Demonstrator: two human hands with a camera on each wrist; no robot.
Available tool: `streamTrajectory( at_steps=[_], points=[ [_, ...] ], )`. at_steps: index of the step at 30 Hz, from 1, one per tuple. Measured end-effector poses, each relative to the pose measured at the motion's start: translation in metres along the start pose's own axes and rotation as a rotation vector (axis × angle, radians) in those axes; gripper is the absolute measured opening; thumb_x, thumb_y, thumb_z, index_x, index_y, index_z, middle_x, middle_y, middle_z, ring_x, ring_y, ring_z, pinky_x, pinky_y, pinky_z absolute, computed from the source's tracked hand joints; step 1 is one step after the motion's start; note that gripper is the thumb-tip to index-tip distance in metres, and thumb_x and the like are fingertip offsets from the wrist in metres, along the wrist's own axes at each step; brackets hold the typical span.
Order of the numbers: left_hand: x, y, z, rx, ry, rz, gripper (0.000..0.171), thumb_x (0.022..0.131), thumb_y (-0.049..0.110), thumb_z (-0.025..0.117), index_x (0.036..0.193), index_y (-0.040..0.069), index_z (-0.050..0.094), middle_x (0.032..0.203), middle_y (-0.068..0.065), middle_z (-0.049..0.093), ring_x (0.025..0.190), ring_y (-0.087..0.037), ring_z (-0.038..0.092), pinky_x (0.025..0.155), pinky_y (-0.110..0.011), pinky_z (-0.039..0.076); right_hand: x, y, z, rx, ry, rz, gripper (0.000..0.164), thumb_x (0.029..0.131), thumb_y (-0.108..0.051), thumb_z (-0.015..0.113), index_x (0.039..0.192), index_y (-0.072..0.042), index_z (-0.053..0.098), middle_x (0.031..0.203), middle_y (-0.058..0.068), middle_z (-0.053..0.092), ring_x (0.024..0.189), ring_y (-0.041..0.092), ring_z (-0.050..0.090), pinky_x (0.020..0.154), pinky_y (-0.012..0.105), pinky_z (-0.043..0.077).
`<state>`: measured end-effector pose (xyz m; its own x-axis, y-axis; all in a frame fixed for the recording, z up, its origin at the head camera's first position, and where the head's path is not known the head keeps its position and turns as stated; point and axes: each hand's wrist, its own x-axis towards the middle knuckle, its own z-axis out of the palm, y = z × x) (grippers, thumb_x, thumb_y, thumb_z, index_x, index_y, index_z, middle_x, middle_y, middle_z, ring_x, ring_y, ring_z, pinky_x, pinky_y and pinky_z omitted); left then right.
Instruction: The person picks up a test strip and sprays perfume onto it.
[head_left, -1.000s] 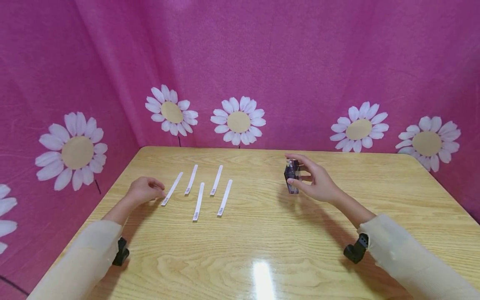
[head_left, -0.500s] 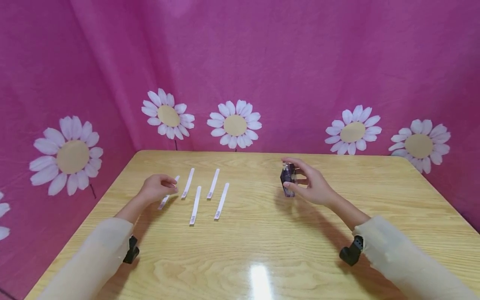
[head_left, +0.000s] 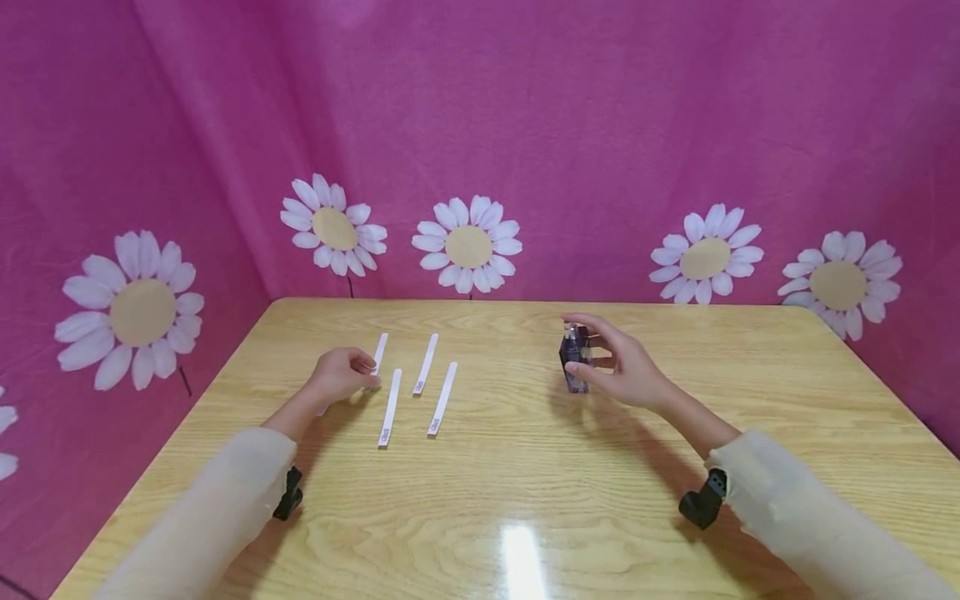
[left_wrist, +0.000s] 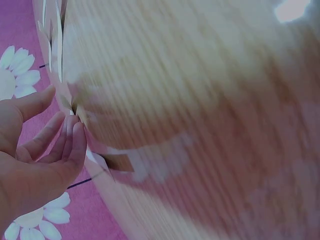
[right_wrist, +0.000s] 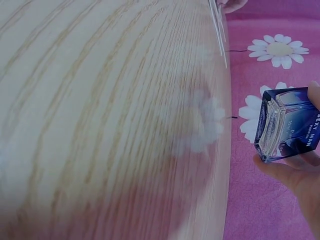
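Observation:
My right hand (head_left: 628,373) grips a small dark perfume bottle (head_left: 573,367) by its side, above the right half of the table. In the right wrist view the bottle (right_wrist: 292,122) is blue, angular and marked "SEXY MAN". On the left lie several white paper scent strips with small printed ends. My left hand (head_left: 341,375) is over two of them, partly hiding the back-left strip (head_left: 382,348) and most of the leftmost strip (head_left: 322,411). In the left wrist view its fingers (left_wrist: 59,142) are loosely bent, thumb apart, nothing held.
To the right of my left hand lie a front strip (head_left: 391,407), a back strip (head_left: 426,364) and a right strip (head_left: 444,398). All are on the wooden table (head_left: 480,500). A pink curtain (head_left: 585,150) with daisies hangs behind and at the left.
My left hand has moved right, from beside the leftmost strip to the back-left one, across the strips. My right hand keeps holding the perfume bottle in nearly the same place.

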<state>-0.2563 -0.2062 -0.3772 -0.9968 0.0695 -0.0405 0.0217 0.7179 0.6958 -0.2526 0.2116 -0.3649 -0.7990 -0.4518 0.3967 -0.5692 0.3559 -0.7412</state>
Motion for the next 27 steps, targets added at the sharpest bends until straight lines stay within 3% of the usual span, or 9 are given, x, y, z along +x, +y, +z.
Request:
streamTrajectory(
  at_steps=[13, 22, 27],
  points=[
    [0.0013, 0.0037, 0.0028, 0.063, 0.04, -0.014, 0.028, 0.077, 0.005, 0.074, 0.099, -0.006, 0.062, 0.087, -0.013, 0.064, 0.083, -0.022, 0.058, 0.069, -0.02, 0.042, -0.0014, 0.0033, 0.0013, 0.002, -0.001, -0.023, 0.062, 0.086, -0.003, 0.068, 0.142, -0.008, 0.042, 0.143, 0.015, 0.046, 0.116, 0.038, 0.058, 0.084, 0.04, 0.058],
    [0.0006, 0.0043, 0.0011, 0.068, 0.048, -0.007, 0.027, 0.075, -0.001, 0.074, 0.098, -0.008, 0.062, 0.089, -0.018, 0.066, 0.081, -0.02, 0.058, 0.064, -0.018, 0.043, -0.0005, 0.0049, 0.0025, -0.006, 0.006, -0.041, 0.062, 0.086, -0.002, 0.069, 0.141, -0.007, 0.043, 0.137, 0.014, 0.05, 0.108, 0.016, 0.061, 0.081, 0.034, 0.059],
    [-0.0007, 0.0067, -0.0002, 0.039, 0.053, -0.024, 0.031, 0.072, -0.004, 0.075, 0.099, -0.01, 0.062, 0.088, -0.02, 0.066, 0.078, -0.019, 0.059, 0.061, -0.017, 0.044, -0.0016, 0.0051, 0.0028, -0.003, 0.001, -0.04, 0.062, 0.086, -0.003, 0.068, 0.142, -0.01, 0.043, 0.141, 0.016, 0.048, 0.112, 0.028, 0.061, 0.082, 0.037, 0.059]
  ],
)
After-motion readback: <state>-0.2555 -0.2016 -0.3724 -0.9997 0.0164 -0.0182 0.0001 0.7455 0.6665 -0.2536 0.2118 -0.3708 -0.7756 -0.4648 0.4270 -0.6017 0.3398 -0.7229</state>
